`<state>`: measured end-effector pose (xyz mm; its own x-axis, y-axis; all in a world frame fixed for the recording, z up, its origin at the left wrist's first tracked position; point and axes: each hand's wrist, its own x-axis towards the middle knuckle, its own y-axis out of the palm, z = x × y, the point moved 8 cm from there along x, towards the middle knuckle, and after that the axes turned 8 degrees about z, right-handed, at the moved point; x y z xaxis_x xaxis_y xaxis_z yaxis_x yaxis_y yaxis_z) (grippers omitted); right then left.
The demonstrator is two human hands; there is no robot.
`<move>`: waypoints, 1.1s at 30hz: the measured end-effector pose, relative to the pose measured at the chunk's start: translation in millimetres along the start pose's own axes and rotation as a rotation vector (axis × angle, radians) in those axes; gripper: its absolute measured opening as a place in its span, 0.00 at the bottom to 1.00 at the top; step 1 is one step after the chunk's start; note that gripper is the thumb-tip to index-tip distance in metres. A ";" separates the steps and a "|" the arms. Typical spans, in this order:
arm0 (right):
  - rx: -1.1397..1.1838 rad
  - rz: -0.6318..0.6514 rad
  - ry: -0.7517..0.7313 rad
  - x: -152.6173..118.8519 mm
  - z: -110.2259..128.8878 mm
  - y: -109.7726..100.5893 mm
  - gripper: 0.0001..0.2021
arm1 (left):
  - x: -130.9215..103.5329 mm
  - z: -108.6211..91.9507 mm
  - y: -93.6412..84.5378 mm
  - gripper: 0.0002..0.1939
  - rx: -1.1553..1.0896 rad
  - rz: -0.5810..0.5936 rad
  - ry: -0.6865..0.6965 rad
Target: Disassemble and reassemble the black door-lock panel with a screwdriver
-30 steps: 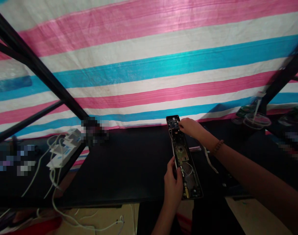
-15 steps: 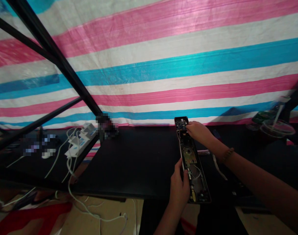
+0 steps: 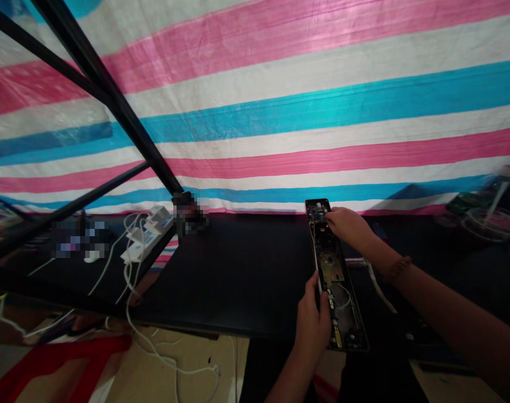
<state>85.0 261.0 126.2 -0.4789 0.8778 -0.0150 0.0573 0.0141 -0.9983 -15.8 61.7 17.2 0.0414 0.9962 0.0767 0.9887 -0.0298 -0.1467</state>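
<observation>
A long, narrow electronic door lock panel [image 3: 331,266] lies open side up, its far end towards the striped sheet. Inside show a small circuit board near the far end, a brass-coloured plate midway, thin white wires and a brass-coloured part near the close end. My left hand [image 3: 313,319] grips its left rim near the close end, thumb over the edge and fingers along the outside. At the far end, my right hand [image 3: 347,226] is closed with fingertips pinched beside the circuit board; whatever lies between them is hidden.
The panel rests on a black table [image 3: 242,274]. A white power strip [image 3: 148,240] with plugs and cables sits left, beyond a black metal frame [image 3: 129,123]. A clear plastic cup [image 3: 492,221] stands at right. A pale strip [image 3: 381,288] lies by my right forearm.
The whole view has shifted slightly, so things appear a little further right. Both hands keep their places on the door lock panel, with hardly any visible movement of the right fingertips.
</observation>
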 end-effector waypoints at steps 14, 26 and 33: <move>-0.017 -0.087 -0.014 -11.9 7.1 -4.1 0.11 | -0.2 -3.5 -1.3 0.24 -0.008 0.000 -0.015; -0.048 -0.105 -0.029 -12.4 4.9 -3.4 0.09 | -1.1 -2.5 -0.8 0.24 -0.014 0.005 -0.016; -0.045 -0.064 -0.050 -9.5 6.1 -1.6 0.10 | -0.6 -0.3 -1.7 0.24 0.011 -0.004 -0.031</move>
<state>84.1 249.7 127.5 -0.5262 0.8492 0.0445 0.0640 0.0918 -0.9937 -17.5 61.2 17.7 0.0323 0.9984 0.0467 0.9873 -0.0246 -0.1571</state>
